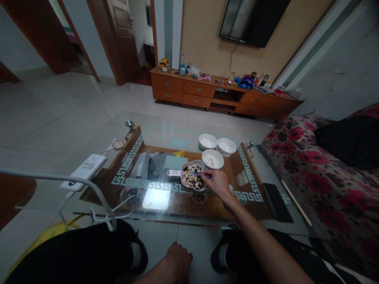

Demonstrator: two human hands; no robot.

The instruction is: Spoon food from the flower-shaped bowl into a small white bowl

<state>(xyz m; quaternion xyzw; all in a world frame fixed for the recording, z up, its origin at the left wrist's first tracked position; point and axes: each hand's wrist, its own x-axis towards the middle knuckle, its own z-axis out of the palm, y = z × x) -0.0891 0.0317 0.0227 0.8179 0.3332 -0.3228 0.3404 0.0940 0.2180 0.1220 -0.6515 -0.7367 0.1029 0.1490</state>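
Note:
My right hand (215,183) reaches over a glass coffee table (166,215) and pinches a small blue tool whose tip lies in a flower-shaped dish (192,177) of mixed black and white bits. A white bowl (212,159) with a few pale pieces stands just behind the dish. Two more white bowls (207,141) (226,146) sit further back. My left hand (177,259) rests low between my knees, fingers curled in a loose fist with nothing visible in it.
A white power bank (84,172) with cables lies at the table's left edge. A black phone (277,202) and a thin stick (296,202) lie at the right. A floral sofa (319,173) stands on the right, a wooden TV cabinet (219,94) beyond.

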